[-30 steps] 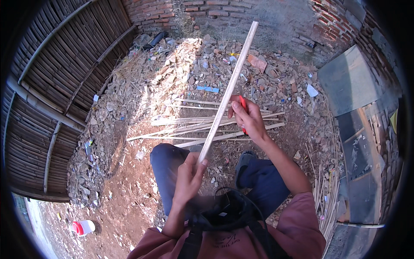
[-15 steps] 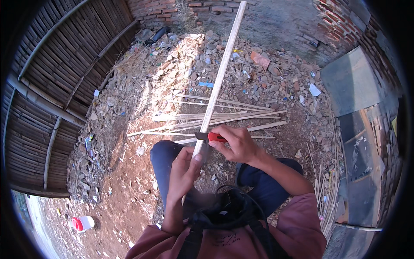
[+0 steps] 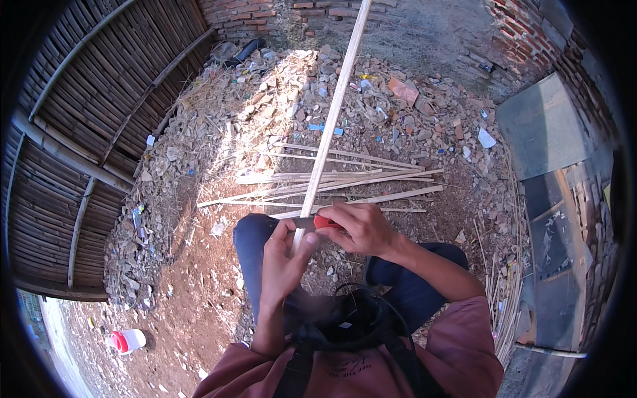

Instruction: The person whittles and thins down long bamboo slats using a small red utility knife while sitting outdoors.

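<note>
A long, pale wooden strip [image 3: 330, 126] slants up and away from my lap, its far end beyond the top of the view. My left hand [image 3: 285, 262] grips it close to its near end, thumb along the side. In my right hand [image 3: 361, 229] is a red-handled utility knife [image 3: 325, 222]. Its dark, wide blade lies across the strip just above my left thumb. Both hands are close together over my bent knees. Part of the knife handle is hidden by my right fingers.
Several similar strips [image 3: 391, 194] lie crisscrossed on the ground ahead. Rubble [image 3: 265, 106] spreads behind them to a brick wall [image 3: 411, 33]. A bamboo wall [image 3: 99, 86] stands left, and a red-and-white container [image 3: 133, 340] sits lower left. Sheets of board [image 3: 544, 126] lean at the right.
The knife has come down the strip toward my left hand, its blade now nearer the thumb. The strip has shifted slightly left.
</note>
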`<state>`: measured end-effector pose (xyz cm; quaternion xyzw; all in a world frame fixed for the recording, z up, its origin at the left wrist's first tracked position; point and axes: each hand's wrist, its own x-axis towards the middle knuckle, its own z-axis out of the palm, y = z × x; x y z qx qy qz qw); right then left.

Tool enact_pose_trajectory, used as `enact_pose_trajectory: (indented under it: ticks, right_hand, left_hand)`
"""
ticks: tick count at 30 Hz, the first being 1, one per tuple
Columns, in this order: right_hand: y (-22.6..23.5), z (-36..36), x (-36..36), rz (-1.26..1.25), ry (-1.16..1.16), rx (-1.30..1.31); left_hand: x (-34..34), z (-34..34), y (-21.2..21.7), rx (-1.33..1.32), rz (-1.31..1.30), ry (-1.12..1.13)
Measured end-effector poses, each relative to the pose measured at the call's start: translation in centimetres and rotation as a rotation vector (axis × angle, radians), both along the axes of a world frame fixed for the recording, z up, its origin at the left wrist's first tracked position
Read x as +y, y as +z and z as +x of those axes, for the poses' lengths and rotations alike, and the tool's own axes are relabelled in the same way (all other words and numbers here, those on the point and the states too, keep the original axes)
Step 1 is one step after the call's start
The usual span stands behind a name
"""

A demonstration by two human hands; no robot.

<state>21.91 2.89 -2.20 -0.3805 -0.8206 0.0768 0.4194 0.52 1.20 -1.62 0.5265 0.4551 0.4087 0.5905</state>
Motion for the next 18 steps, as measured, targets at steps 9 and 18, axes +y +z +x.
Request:
enact_pose_trajectory:
  ticks: [9,18]
  right_hand:
    - [-0.4,-0.1,-0.1,0.029,-0.033,-0.029]
    - [-0.2,0.4,0.1,-0.034,-0.089,0.075]
  left_hand:
    - [0.7,-0.3,-1.0,0.049,0.079,-0.032]
    - [0.3,0.3,0.3,0.021,0.118,-0.074]
